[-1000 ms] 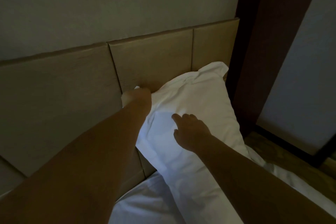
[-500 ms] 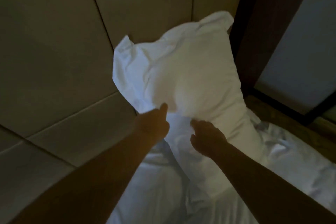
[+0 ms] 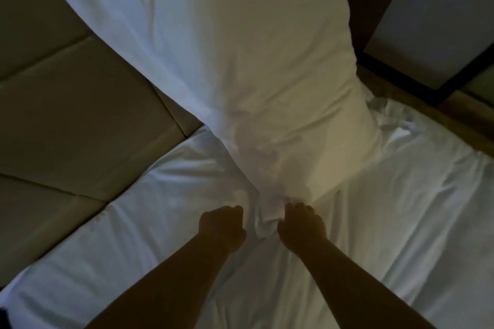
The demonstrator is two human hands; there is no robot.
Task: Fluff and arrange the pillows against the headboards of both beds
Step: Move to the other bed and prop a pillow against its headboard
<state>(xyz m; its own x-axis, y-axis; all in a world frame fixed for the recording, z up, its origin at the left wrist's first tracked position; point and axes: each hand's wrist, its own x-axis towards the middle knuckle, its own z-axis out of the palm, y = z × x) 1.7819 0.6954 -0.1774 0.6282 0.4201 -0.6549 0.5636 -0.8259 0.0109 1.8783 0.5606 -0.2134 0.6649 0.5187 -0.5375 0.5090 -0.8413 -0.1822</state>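
Pillow [image 3: 227, 61] end in both fists

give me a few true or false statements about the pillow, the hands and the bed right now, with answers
1. The pillow is white. True.
2. The right hand is closed on the pillow's lower end. True.
3. The pillow lies flat in the middle of the sheet. False: it stands up, its top toward the headboard.
4. The left hand presses on the headboard. False: it is by the pillow's bottom edge, over the sheet.
5. The headboard is made of padded panels. True.
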